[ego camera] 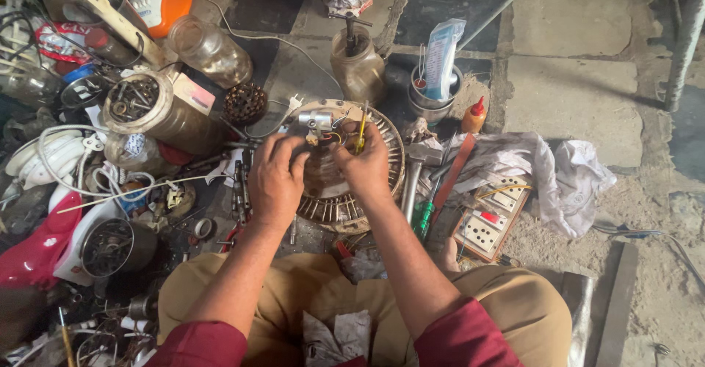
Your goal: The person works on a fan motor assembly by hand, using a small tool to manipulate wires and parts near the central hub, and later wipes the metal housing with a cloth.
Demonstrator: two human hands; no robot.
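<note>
Both hands work over the round fan motor (345, 165) on the floor between the knees: the left hand (275, 180) pinches the wires (332, 138) at its top, while the right hand (365, 165), nearer, clamps an upright yellow-handled tool (361, 127).

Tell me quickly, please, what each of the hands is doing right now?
Left hand: fingers curled on the round fan motor; whether it grips cannot be told.
Right hand: pinched shut on the motor's yellow wire.
</note>
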